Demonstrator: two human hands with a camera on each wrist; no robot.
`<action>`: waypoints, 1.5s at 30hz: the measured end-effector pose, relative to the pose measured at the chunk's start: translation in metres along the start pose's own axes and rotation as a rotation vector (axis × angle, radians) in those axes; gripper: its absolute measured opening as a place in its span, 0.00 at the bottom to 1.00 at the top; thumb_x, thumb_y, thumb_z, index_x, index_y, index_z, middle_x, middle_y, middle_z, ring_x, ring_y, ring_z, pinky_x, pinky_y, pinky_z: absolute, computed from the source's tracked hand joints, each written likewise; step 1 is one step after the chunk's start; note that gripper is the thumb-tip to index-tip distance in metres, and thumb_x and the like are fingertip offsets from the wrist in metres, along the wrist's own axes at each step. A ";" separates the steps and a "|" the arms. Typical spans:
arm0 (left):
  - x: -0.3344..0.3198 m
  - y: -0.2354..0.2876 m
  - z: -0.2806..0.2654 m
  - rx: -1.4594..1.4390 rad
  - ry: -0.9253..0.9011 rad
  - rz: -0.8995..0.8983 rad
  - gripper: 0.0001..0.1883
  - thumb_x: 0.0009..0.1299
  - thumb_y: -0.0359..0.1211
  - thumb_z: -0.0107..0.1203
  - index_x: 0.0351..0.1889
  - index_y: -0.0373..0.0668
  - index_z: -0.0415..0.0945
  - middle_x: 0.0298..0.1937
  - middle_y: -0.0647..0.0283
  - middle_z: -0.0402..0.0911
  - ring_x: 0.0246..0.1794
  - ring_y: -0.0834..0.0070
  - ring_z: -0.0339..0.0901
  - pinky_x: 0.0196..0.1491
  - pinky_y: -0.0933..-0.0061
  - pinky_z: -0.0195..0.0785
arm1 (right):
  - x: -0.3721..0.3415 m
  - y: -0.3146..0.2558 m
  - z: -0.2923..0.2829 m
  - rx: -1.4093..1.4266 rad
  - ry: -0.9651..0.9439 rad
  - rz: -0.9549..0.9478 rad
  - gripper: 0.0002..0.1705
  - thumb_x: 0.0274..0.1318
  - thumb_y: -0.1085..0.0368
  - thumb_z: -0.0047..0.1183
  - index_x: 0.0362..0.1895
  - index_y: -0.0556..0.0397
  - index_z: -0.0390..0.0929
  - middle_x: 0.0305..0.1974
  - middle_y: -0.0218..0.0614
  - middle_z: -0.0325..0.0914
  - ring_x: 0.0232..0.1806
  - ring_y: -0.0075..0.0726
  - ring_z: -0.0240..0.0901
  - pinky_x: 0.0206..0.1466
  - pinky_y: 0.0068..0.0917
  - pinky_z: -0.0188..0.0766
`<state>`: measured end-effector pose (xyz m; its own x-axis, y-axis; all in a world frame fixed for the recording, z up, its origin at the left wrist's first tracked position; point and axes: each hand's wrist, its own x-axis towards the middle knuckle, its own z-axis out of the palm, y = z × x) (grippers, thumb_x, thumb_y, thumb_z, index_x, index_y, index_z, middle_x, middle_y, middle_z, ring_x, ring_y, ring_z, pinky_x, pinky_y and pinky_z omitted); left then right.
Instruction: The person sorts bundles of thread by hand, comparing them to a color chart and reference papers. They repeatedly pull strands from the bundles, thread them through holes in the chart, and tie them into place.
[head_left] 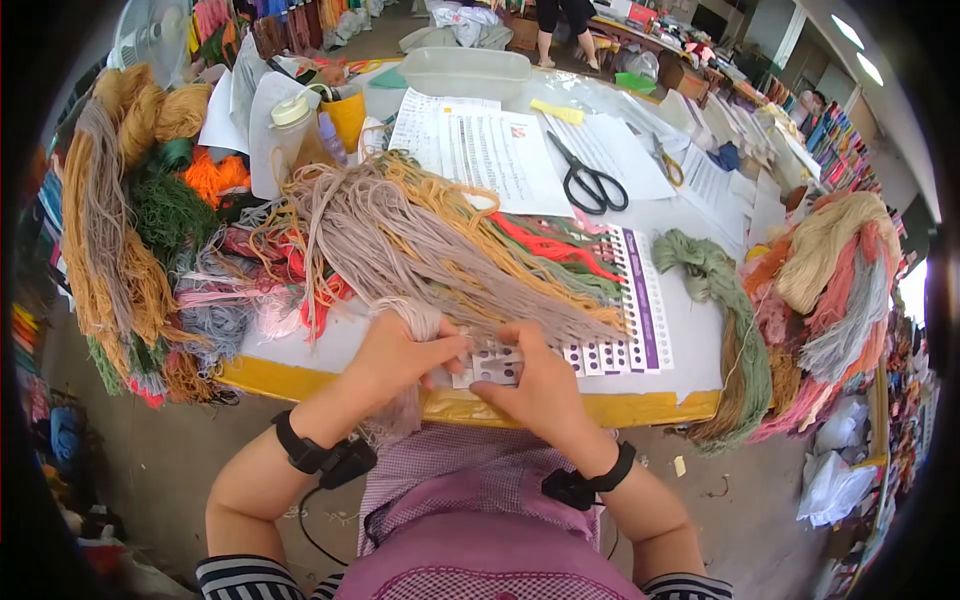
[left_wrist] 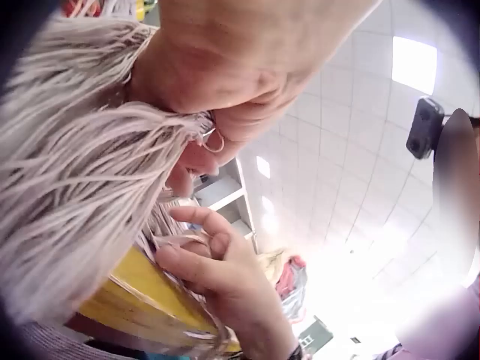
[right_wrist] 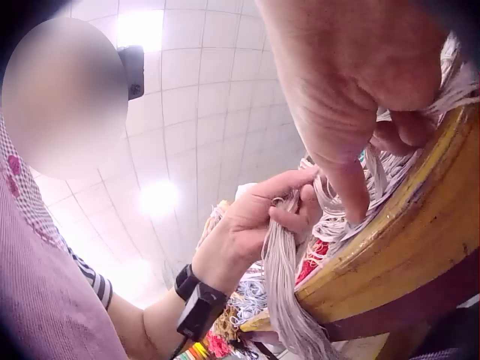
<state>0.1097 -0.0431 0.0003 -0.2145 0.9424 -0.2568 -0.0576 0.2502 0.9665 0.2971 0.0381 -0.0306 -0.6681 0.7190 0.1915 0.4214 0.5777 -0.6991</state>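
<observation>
My left hand [head_left: 398,350] curls round pale yarn [right_wrist: 282,262], right hand [head_left: 537,385] half-curled, hold unclear, lidded jar [head_left: 294,125] beside yellow cup [head_left: 347,120]

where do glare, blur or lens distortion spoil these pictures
Head view: fisheye rounds the frame, corners black; left wrist view: glare washes out part of the ceiling, pale yarn softens toward lower left; right wrist view: ceiling lights blown white.
</observation>
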 end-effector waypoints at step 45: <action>-0.025 0.031 -0.095 -0.585 0.280 0.175 0.27 0.74 0.47 0.48 0.62 0.36 0.68 0.56 0.62 0.75 0.54 0.69 0.70 0.54 0.63 0.68 | -0.011 -0.027 -0.004 0.147 -0.090 -0.056 0.27 0.52 0.61 0.62 0.54 0.52 0.68 0.33 0.37 0.78 0.27 0.37 0.78 0.29 0.34 0.72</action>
<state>0.0210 -0.0798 0.0363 -0.5089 0.8454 -0.1624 -0.5006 -0.1371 0.8547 0.2954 0.0162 -0.0115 -0.7431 0.6460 0.1747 0.2922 0.5480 -0.7838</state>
